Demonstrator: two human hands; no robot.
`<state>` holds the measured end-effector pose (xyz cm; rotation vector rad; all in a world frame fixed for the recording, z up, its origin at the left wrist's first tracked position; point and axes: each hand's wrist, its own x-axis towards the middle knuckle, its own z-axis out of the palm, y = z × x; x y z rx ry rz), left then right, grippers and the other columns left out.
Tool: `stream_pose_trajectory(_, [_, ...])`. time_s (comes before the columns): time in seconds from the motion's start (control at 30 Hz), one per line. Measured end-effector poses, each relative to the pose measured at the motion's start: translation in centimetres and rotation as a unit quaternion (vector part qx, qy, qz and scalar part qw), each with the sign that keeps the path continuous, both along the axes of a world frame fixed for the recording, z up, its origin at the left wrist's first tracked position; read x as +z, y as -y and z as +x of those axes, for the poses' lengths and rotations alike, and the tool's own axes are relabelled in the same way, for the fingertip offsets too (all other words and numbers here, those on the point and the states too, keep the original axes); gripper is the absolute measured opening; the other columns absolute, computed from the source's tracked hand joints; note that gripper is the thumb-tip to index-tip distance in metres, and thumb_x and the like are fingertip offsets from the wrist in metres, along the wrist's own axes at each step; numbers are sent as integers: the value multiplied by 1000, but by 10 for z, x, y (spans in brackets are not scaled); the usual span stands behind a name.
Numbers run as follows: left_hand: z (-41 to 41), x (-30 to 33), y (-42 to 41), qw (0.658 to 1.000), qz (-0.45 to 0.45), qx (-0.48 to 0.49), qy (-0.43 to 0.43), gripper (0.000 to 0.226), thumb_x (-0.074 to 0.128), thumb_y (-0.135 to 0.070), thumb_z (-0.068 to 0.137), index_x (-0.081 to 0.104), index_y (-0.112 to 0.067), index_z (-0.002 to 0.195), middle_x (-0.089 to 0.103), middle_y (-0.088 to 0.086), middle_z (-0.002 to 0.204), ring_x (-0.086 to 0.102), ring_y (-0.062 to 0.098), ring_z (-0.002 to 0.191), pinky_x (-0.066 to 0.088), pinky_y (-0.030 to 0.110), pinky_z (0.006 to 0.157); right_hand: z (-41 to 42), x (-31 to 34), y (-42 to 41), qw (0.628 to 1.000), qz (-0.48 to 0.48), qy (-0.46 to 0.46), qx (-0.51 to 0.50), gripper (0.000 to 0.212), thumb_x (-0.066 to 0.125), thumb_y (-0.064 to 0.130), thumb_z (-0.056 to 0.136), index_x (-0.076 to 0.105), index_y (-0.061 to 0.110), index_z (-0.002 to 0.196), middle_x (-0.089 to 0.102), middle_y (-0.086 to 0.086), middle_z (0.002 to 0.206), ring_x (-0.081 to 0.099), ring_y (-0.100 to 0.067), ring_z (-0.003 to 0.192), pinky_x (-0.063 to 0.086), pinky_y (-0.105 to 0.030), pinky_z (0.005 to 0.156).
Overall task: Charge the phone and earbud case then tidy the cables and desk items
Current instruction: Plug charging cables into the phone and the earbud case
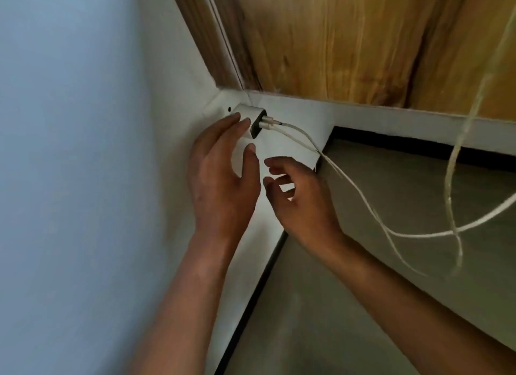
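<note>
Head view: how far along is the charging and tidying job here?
Done: the white charger sits in the wall with two cables plugged in. In hand: left hand touches the charger; right hand hovers, holding nothing. Left: cables trail loose; phone and earbud case are out of view.

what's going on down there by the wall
A person is reaching both hands to a white charger block plugged in low at the corner of the wall. Two white cables are already plugged into its dark face and trail off to the right. The left hand has straight fingers whose tips touch the block. The right hand hovers just below, fingers loosely curled, holding nothing.
</note>
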<state>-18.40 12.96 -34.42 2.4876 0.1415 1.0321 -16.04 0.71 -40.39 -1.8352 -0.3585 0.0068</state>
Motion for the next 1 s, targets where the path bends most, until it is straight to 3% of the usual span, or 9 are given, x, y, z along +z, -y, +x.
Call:
stream_pose_trajectory(0.07, [13, -6, -4, 999, 21, -2, 37, 33, 72, -11, 98, 74, -10, 131, 70, 3, 137, 61, 18, 131, 39, 19, 116, 12, -17, -11, 1000, 15, 19, -5, 40, 65, 26, 104, 61, 23, 143, 66, 6, 133, 62, -9, 117, 58, -42, 97])
stream_pose_trajectory(0.13, [25, -12, -8, 996, 45, 5, 76, 30, 73, -13, 97, 76, -11, 127, 73, 3, 132, 64, 20, 127, 49, 40, 113, 27, -27, -22, 998, 33, 48, -11, 45, 65, 24, 103, 57, 23, 148, 63, 4, 140, 59, -12, 125, 55, -45, 103])
stream_pose_trajectory(0.2, [35, -21, -11, 991, 73, 16, 109, 25, 74, -15, 97, 79, -11, 121, 75, 2, 126, 67, 22, 122, 50, 48, 107, 42, -34, -33, 995, 37, 95, -13, 52, 64, 23, 104, 50, 22, 154, 58, 1, 147, 55, -17, 131, 52, -46, 106])
stream_pose_trajectory(0.37, [46, -32, -16, 982, 123, 57, 134, 24, 73, -24, 98, 80, -9, 115, 77, 4, 121, 69, 26, 117, 46, 41, 108, 66, -50, -47, 985, -25, 170, -4, 70, 60, 33, 105, 26, 18, 165, 32, -3, 168, 32, -23, 153, 33, -31, 119])
stream_pose_trajectory(0.47, [46, -29, -13, 977, 155, 84, 123, 27, 69, -29, 100, 79, -11, 118, 77, 3, 121, 68, 27, 116, 45, 40, 106, 76, -55, -49, 982, -49, 185, -2, 77, 61, 33, 104, 20, 17, 167, 22, -6, 173, 21, -28, 159, 26, -32, 122])
stream_pose_trajectory(0.63, [42, -23, -14, 966, 210, 123, 87, 30, 62, -39, 104, 81, -18, 113, 79, -2, 114, 65, 28, 110, 45, 36, 97, 90, -59, -54, 972, -69, 225, 6, 74, 61, 31, 104, 25, 11, 165, 27, -12, 171, 24, -32, 158, 25, -41, 128])
stream_pose_trajectory(0.8, [36, -8, -9, 963, 216, 152, 52, 28, 68, -45, 98, 82, -22, 106, 80, -5, 107, 62, 27, 108, 44, 34, 86, 93, -52, -56, 977, -62, 202, 27, 70, 60, 33, 104, 29, 13, 164, 30, -10, 170, 26, -31, 156, 30, -43, 125])
stream_pose_trajectory(0.9, [34, -1, -8, 962, 224, 152, 26, 33, 69, -52, 96, 81, -24, 108, 79, -6, 111, 62, 27, 109, 44, 34, 85, 90, -47, -57, 982, -55, 175, 41, 71, 58, 37, 105, 28, 16, 165, 28, -8, 171, 25, -32, 156, 32, -44, 123])
stream_pose_trajectory(1.0, [36, 3, -15, 960, 232, 154, 18, 47, 70, -59, 93, 76, -21, 121, 73, -3, 128, 62, 27, 117, 47, 36, 92, 93, -50, -57, 980, -64, 181, 54, 73, 56, 38, 105, 24, 16, 166, 26, -9, 172, 25, -32, 156, 35, -50, 122])
